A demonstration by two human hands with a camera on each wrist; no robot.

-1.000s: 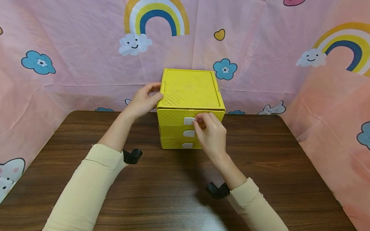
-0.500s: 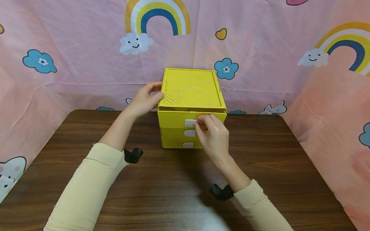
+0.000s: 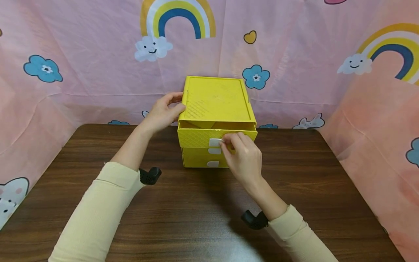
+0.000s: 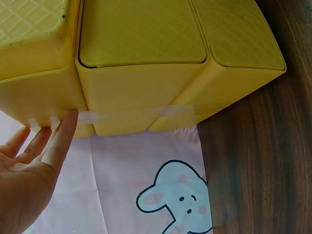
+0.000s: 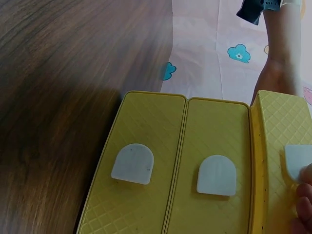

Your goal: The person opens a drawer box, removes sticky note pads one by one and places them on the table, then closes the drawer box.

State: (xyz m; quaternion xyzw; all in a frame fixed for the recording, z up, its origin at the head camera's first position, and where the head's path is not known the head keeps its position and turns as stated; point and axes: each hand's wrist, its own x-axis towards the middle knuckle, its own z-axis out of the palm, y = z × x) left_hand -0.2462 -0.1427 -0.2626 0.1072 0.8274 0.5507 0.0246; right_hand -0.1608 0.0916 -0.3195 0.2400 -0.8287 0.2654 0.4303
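Note:
A yellow three-drawer box (image 3: 216, 98) stands at the back of the table, its top drawer (image 3: 193, 139) pulled partly out. My right hand (image 3: 243, 156) pinches the white tab handle (image 3: 215, 142) of that drawer between thumb and fingers. In the right wrist view the same handle (image 5: 296, 158) shows at the right edge with the fingertips on it. My left hand (image 3: 165, 112) rests against the box's left side near the top, fingers extended. In the left wrist view, the fingertips of the left hand (image 4: 39, 165) touch the yellow side wall (image 4: 39, 95).
Two lower drawers with white tabs (image 5: 132, 164) sit flush below. Clear tape (image 4: 146, 114) runs across the box's side. Dark wood table (image 3: 183, 214) lies in front, and a pink patterned cloth (image 3: 108, 72) hangs behind and at the sides.
The top drawer has slid out toward me, widening the gap under the box's lid. My right hand has drawn back and slightly down with the handle; the left hand stays in place.

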